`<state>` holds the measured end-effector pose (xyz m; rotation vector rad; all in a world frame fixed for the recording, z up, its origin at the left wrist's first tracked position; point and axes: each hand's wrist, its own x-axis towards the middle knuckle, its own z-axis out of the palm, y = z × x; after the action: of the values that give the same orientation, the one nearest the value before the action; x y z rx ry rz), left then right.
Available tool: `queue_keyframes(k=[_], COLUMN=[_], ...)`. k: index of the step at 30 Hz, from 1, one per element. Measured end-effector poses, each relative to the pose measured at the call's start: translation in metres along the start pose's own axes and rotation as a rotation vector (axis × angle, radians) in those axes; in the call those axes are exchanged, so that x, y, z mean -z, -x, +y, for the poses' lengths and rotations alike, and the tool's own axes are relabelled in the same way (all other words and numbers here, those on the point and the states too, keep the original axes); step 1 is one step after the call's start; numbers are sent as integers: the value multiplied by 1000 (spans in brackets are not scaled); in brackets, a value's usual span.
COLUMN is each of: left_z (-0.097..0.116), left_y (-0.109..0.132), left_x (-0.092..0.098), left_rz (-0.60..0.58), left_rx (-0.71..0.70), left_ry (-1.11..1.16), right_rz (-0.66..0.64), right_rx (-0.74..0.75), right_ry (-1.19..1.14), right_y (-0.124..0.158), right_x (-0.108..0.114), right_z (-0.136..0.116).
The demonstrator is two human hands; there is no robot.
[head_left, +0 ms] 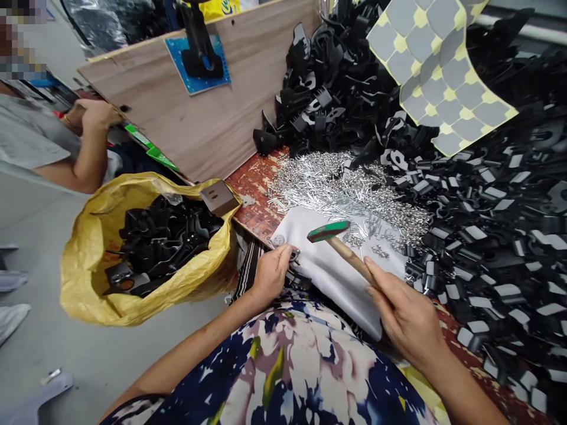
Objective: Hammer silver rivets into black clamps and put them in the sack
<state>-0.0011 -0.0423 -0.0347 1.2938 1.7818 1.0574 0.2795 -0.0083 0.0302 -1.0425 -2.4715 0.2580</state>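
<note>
My right hand (405, 313) is closed around the wooden handle of a hammer (328, 231). Its green-painted head is raised over a grey-white cloth (310, 227) at the table edge. At the cloth's left side, my left hand (271, 273) pinches a small dark part (295, 254) with a shiny bit on it; the fingers hide most of it. Close by that hand lies a small round metal piece (277, 240). Below its fingertips, a black part (299, 279) shows partly. Shiny metal pins and springs (328, 183) are heaped just beyond the cloth.
A yellow woven sack (84, 265) of black plastic parts stands at left. Black clip-like parts (487, 236) pile up on the right and behind. A wooden board (248, 77) rises at the back. Grey-and-yellow sticker sheets (443, 71) lie on the pile. Another person's arm (91, 147) is at far left.
</note>
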Motion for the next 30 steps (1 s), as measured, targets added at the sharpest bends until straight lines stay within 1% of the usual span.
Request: queue_keyframes(k=[1,2,4,5,8,9,10,12,14,16,18,21,23,24,27,28,30], left_z=[-1,-1,-2,-2,-4,-5,-5,-7,-8,-7,-5,5,14,19,30,31,31], left_y=[0,1,1,1,1,1,1,1,2,5,9,12,11,9,2,-1,-7], left_x=[0,0,-1,-2,-3,-3,-3,-2,-1,2,7,13,15,14,9,7,2], left_rz=[13,26,47,52,49,48,49,50,36,29,50,70,45,22,-103,-159,-243], left_rx=[-4,-8,-15,-19,-28,-28,-26,-18,-10,-5,-17,-69,-81,-67,49,96,159], left_ry=[-5,-9,-10,-7,21,33,46,74,107,171,289,492,543,546,555,583,657], right_rz=[9,-9,-86,-104,-28,-21,-39,-132,-219,-250,-202,-45,-4,-22,-180,-234,-303], right_rx=[25,45,71,72,52,45,39,21,-21,-65,-71,-25,21,47,78,52,-70], right_ry=[20,50,105,111,73,68,66,48,-25,-88,-56,54,-41,-134,-373,-423,-522], right_y=[1,2,3,4,5,6,6,4,0,-6,-16,-34,-44,-49,-59,-61,-65], right_x=[-3,-8,-16,-18,-19,-19,-18,-20,-23,-27,-29,-25,-21,-19,-21,-23,-23], right_z=[-3,-4,-6,-7,-8,-8,-9,-9,-6,-1,4,2,-11,-19,-36,-35,-21])
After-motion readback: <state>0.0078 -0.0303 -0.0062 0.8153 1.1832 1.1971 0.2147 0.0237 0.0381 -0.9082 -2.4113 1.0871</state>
